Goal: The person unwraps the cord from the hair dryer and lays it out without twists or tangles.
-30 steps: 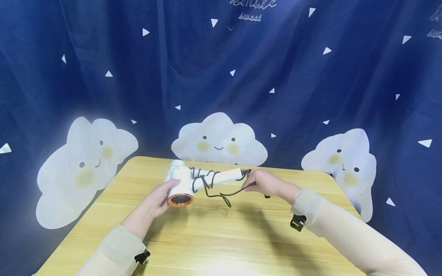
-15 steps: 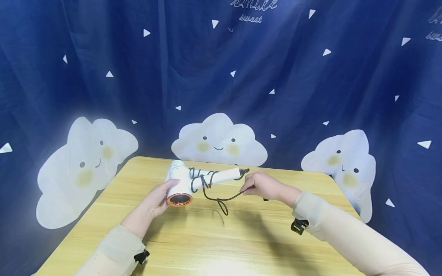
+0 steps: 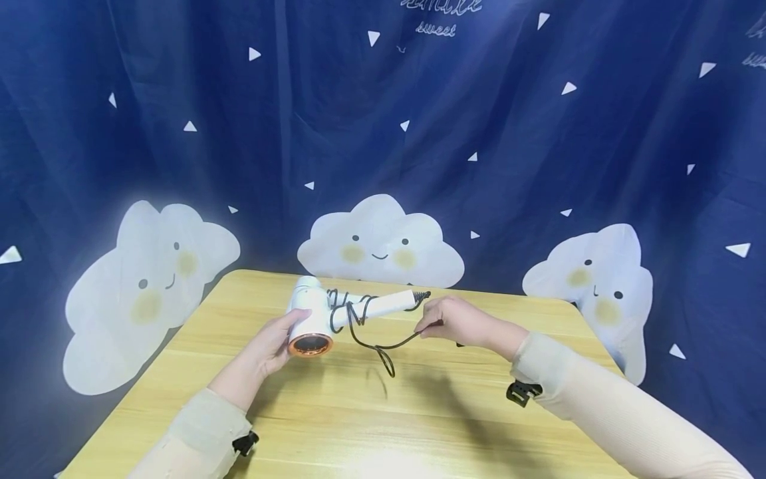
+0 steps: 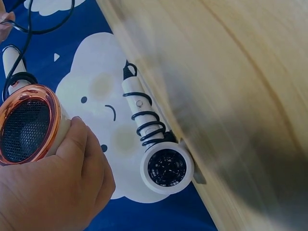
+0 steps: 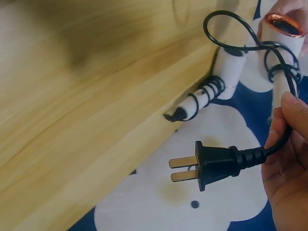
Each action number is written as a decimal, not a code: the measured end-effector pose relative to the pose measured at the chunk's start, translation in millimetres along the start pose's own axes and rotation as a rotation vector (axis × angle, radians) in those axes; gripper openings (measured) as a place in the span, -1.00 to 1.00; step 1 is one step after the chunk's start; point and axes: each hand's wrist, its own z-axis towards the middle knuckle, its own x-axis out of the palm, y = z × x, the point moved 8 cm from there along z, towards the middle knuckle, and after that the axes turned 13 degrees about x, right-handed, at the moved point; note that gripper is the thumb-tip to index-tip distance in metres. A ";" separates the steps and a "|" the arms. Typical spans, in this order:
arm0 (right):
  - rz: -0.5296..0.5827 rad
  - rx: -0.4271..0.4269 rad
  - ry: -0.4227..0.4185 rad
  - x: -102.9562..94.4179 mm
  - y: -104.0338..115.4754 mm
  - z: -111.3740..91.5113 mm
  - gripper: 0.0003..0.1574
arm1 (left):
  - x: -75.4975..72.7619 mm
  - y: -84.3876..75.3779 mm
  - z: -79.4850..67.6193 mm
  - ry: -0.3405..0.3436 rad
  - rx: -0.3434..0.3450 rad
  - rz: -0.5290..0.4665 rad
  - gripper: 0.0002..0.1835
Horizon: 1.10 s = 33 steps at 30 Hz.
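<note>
My left hand (image 3: 275, 342) grips the white barrel of a hair dryer (image 3: 314, 324), its copper-rimmed end facing me and its handle pointing right. A black power cord (image 3: 366, 344) winds around that handle and hangs in a small loop. To the right, my right hand (image 3: 455, 321) pinches the cord between thumb and fingers. In the right wrist view, a two-pin plug (image 5: 219, 163) sticks out from that hand. Behind the held dryer lies a second white hair dryer (image 4: 131, 91), its own cord coiled around its handle; the head view mostly hides it.
Both hands work above a light wooden table (image 3: 359, 419), near its far edge. Close behind the table hangs a dark blue curtain (image 3: 383, 100) printed with clouds and triangles. Black straps show at both wrists.
The cord's free loop has dropped lower and shifted slightly left. My right hand has moved slightly left with the cord; my left hand stays nearly still on the dryer.
</note>
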 end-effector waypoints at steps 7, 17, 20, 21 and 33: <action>-0.019 -0.075 -0.016 -10.7 22.2 -0.1 -0.86 | 0.8 0.3 -0.3 -0.003 0.001 0.008 -0.29; -0.007 -0.075 -0.061 -27.4 39.6 5.2 -0.85 | 2.6 4.3 -0.4 0.019 -0.005 -0.007 -0.29; -0.010 -0.057 -0.055 -33.0 44.9 7.2 -0.84 | 2.3 4.3 -0.3 0.020 -0.003 -0.007 -0.29; -0.011 -0.047 -0.045 -34.5 46.4 7.8 -0.84 | 2.3 4.2 -0.2 0.022 -0.001 -0.008 -0.29; -0.014 -0.090 -0.041 -62.3 70.0 20.4 -0.82 | 2.2 6.4 0.2 0.005 0.006 -0.016 -0.36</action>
